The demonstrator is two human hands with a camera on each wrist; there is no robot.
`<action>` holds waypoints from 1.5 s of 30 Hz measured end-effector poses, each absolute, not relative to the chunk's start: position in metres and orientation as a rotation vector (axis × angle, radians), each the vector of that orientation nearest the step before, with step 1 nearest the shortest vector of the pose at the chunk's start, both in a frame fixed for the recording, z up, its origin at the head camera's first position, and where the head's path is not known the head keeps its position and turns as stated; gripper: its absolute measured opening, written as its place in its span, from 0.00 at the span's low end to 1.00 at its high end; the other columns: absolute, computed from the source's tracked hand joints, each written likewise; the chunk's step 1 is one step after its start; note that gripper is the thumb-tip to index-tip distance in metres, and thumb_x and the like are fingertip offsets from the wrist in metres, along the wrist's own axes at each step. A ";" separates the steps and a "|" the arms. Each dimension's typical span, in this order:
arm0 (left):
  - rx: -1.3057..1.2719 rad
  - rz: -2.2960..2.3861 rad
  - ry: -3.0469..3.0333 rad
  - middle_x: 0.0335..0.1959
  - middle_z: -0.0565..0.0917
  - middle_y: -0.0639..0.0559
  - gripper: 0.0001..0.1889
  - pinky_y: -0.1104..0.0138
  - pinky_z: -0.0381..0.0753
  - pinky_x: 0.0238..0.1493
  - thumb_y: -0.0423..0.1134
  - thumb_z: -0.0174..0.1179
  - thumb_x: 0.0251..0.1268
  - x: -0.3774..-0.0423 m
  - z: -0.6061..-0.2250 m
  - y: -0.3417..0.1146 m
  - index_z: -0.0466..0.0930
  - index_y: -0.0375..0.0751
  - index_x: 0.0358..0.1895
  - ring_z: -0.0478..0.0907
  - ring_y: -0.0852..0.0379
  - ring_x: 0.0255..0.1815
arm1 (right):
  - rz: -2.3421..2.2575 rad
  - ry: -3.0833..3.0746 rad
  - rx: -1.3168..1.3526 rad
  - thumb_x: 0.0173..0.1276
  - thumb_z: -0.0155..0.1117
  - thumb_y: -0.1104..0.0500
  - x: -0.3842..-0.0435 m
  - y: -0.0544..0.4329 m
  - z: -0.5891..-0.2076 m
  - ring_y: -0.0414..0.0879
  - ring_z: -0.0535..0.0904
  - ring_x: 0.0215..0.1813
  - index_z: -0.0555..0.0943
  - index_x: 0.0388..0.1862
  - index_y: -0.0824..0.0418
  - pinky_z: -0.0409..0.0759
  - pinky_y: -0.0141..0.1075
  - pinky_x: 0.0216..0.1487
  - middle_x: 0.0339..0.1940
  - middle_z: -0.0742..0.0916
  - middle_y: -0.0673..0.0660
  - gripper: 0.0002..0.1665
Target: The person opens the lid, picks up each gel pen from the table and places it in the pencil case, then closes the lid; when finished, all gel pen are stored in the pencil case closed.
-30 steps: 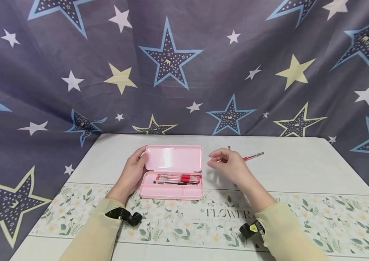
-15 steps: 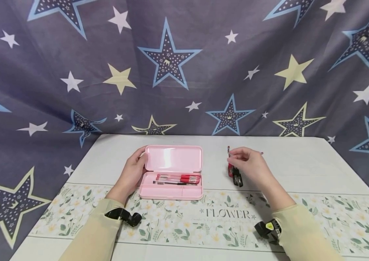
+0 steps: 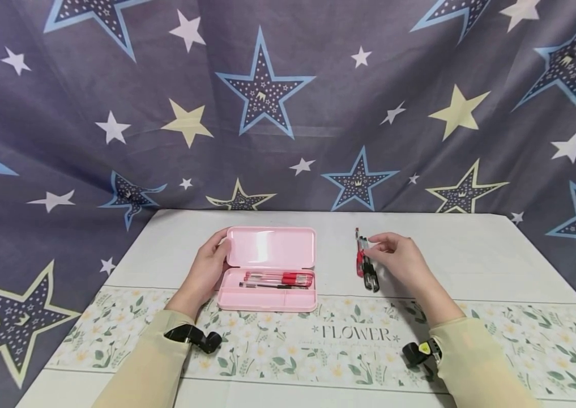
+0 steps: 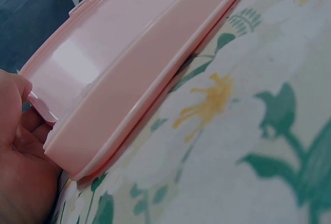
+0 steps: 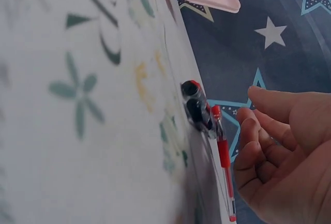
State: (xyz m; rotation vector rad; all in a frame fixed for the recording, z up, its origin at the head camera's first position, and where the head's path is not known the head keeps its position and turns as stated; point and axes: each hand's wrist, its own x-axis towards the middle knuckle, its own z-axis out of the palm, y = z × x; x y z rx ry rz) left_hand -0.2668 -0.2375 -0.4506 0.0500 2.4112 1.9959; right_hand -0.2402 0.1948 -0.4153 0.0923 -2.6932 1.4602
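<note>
A pink pencil case [image 3: 267, 301] stands with its lid up in the head view. Red-capped pens [image 3: 295, 279] and a black pen [image 3: 267, 285] lie in its long compartment. My left hand [image 3: 208, 266] grips the lid's left edge, thumb in front and some fingers behind. To the right, my right hand [image 3: 404, 262] hovers beside a small group of pens, its fingers loosely bent and holding nothing visible. That group has black-capped pens [image 3: 370, 279] and a red-capped pen [image 3: 359, 264]. In the right wrist view, another red pen [image 5: 223, 154] lies near the fingertips.
A white table [image 3: 471, 255] carries a floral printed band with the word FLOWER [image 3: 355, 334]. Behind it hangs a dark star-patterned cloth [image 3: 308, 124]. Each wrist wears a black camera.
My right hand has moved from beside the case rightward to the loose pens, baring the black and red group it had covered. The left hand and the case have stayed still.
</note>
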 end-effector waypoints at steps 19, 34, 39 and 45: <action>0.063 2.000 2.405 0.70 0.78 0.39 0.26 0.64 0.84 0.61 0.48 0.43 0.95 -0.266 -0.450 -0.238 0.64 0.53 0.87 0.80 0.47 0.66 | 1.495 -2.834 0.112 0.80 0.74 0.55 -0.241 0.200 -0.427 0.51 0.82 0.43 0.78 0.77 0.69 0.81 0.42 0.41 0.47 0.89 0.59 0.34; 0.071 2.000 2.407 0.70 0.78 0.38 0.26 0.66 0.85 0.59 0.49 0.43 0.95 -0.266 -0.451 -0.238 0.64 0.53 0.88 0.80 0.47 0.65 | 1.423 -2.865 0.106 0.81 0.72 0.55 -0.241 0.202 -0.428 0.49 0.82 0.43 0.80 0.75 0.69 0.81 0.41 0.44 0.49 0.89 0.60 0.31; 0.075 2.000 2.410 0.69 0.78 0.38 0.26 0.66 0.85 0.58 0.49 0.43 0.95 -0.266 -0.451 -0.238 0.64 0.53 0.87 0.81 0.48 0.64 | 1.417 -2.869 0.073 0.83 0.70 0.54 -0.241 0.202 -0.429 0.50 0.83 0.44 0.82 0.73 0.67 0.83 0.41 0.42 0.51 0.89 0.61 0.27; 0.077 2.002 2.410 0.68 0.79 0.37 0.26 0.66 0.85 0.58 0.49 0.43 0.95 -0.266 -0.451 -0.237 0.64 0.53 0.87 0.81 0.48 0.62 | 1.370 -2.903 0.082 0.86 0.66 0.53 -0.241 0.202 -0.429 0.50 0.86 0.45 0.81 0.75 0.65 0.85 0.42 0.43 0.58 0.89 0.63 0.26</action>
